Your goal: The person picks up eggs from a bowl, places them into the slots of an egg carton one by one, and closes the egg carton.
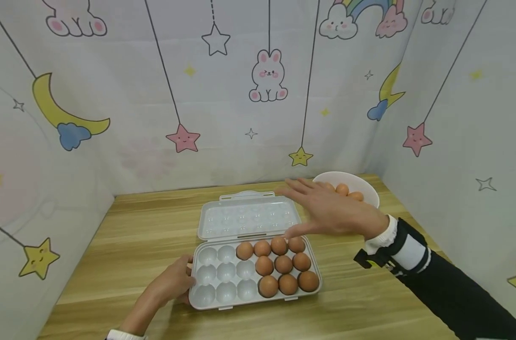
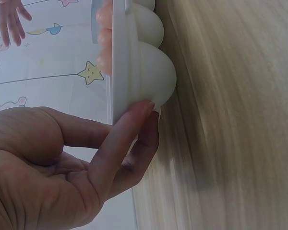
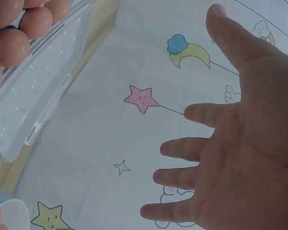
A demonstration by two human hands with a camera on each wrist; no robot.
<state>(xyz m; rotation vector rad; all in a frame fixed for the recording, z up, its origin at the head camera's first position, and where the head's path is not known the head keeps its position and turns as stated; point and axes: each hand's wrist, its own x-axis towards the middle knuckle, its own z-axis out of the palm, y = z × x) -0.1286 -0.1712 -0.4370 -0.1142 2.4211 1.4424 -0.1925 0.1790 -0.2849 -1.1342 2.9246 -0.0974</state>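
Note:
A white plastic egg box (image 1: pixel 226 271) lies with its hinged lid (image 1: pixel 245 219) folded back behind it. Brown eggs (image 1: pixel 283 264) fill the cups on its right side, while several cups on the left hold nothing. My left hand (image 1: pixel 170 283) grips the box's left edge; in the left wrist view the thumb and fingers (image 2: pixel 117 148) pinch it beside a rounded cup (image 2: pixel 156 72). Spread and holding nothing, my right hand (image 1: pixel 332 208) hovers above the table between the lid and a white bowl (image 1: pixel 371 191), hiding part of the bowl.
More brown eggs (image 1: pixel 342 189) sit in the bowl at the back right of the wooden table (image 1: pixel 156 226). A cloth printed with stars, moons and rabbits (image 1: pixel 224 104) hangs behind the table and along its sides.

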